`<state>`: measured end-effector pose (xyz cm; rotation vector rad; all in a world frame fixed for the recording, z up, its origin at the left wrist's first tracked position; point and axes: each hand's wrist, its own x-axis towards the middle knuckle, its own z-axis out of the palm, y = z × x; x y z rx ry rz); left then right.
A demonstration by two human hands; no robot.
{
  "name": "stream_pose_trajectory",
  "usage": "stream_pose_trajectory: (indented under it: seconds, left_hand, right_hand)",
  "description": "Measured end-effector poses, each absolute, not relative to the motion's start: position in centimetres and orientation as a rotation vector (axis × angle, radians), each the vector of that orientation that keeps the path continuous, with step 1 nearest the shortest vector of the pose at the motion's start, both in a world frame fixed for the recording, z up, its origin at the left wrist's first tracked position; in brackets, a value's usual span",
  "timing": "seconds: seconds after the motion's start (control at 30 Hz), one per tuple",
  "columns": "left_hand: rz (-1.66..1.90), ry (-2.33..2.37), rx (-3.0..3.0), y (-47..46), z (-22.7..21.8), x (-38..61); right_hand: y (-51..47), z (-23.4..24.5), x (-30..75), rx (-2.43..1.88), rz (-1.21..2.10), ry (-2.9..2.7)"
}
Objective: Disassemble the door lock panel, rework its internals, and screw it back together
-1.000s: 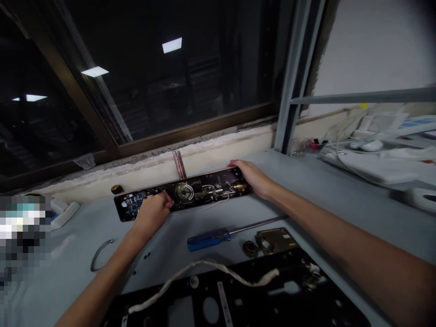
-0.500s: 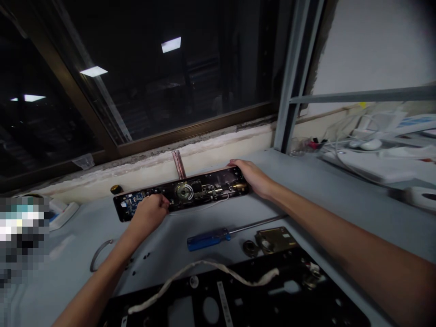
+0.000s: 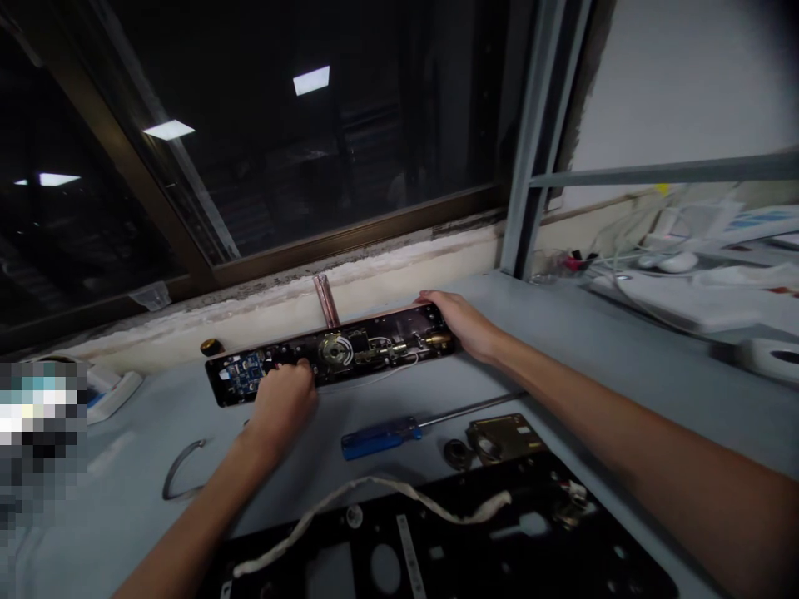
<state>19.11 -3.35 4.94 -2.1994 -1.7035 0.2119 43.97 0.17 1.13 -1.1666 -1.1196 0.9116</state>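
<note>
A long open lock body lies on the grey table near the window sill, showing a blue circuit board, a round metal part and wires. My left hand rests at its front edge near the middle left, fingers curled and pinched on a small part inside that I cannot make out. My right hand wraps the right end of the lock body and holds it steady.
A blue-handled screwdriver lies in front of the lock body. A brass lock piece and a small ring sit right of it. A black plate with a white cord fills the near edge. Cluttered cables lie far right.
My left hand has shifted slightly right and nearer along the lock body's front edge. My right hand has not moved.
</note>
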Motion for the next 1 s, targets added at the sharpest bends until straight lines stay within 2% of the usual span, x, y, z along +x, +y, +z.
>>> stream_pose_trajectory:
  seconds: [0.67,1.0]
  left_hand:
    - [0.010,-1.939,-2.041,-3.5,3.8,19.7]
    - [0.060,-1.955,-2.058,-3.5,4.6,19.8]
  right_hand:
    - [0.1,1.2,44.0,-1.163,0.916,-1.142]
    - [0.0,1.2,43.9,-1.171,0.934,-1.127]
